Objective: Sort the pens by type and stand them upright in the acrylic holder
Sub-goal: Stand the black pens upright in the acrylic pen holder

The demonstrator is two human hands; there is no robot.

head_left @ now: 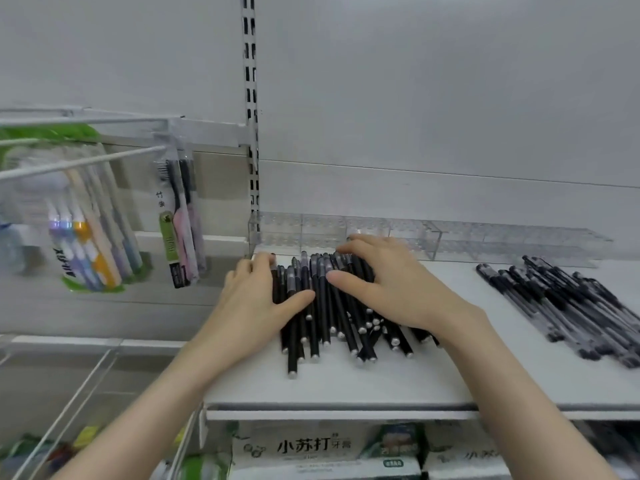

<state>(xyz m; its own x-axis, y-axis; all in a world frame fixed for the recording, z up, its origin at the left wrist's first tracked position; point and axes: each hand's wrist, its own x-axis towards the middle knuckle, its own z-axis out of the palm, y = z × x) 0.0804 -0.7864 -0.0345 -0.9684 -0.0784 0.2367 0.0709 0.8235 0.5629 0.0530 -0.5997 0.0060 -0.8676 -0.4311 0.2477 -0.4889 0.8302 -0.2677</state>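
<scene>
A: What's hard to see?

B: The clear pen holder (346,233) at the back of the shelf (450,375) almost vanishes against the wall, and the hands cover the middle of the black pens (322,317).

A: And the hands?

B: The left hand (256,299) and right hand (391,285) lie flat, fingers spread, pressing the pile, gripping nothing.

A: The pens?

B: Matte black, silver ends, lying loose. A second heap of clear-barrelled pens (568,306) sits well apart, right.

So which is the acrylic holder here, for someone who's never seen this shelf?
Start at the white shelf holding two piles of black pens. Along its back edge, against the wall, stands a long clear acrylic holder with rows of small holes. It is the only transparent thing on that shelf, and no pens stand in it.
</scene>
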